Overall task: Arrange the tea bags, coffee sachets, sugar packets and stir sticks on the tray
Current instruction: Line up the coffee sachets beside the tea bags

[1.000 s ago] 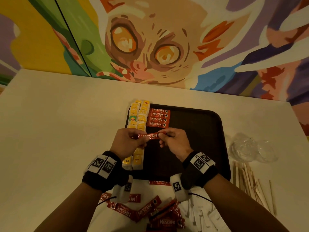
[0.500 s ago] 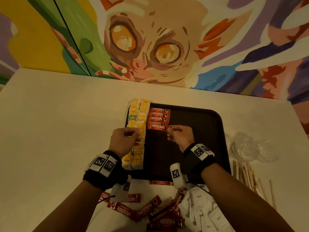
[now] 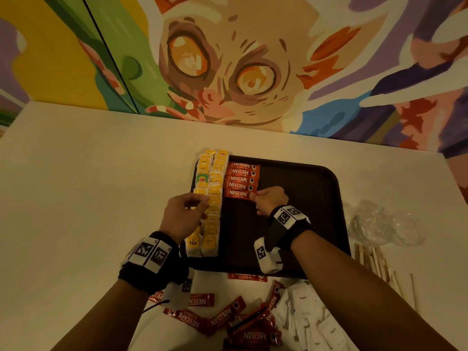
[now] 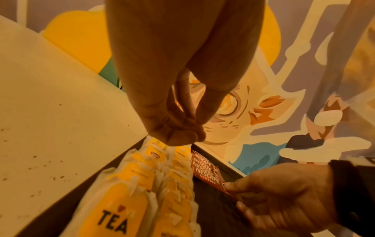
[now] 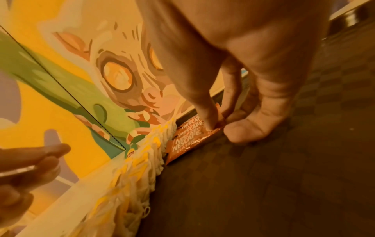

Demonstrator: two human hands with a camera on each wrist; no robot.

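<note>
Under the right hand [image 3: 271,200], a fifth coffee sachet [image 3: 238,194] is pinched at its right end between thumb and fingertips and laid flat on the tray [image 3: 304,198], nearest in the column of red sachets. Just left of that hand, two rows of tea bags [image 3: 211,198] are lined up; over them the left hand [image 3: 183,215] is held with fingers curled together, and nothing can be seen grasped in it. The sachet is judged light, thin, slick and easily creased, so it is best held by an end seal. Below both wrists, loose sachets [image 3: 222,317] and sugar packets [image 3: 309,317] are left off the tray.
</note>
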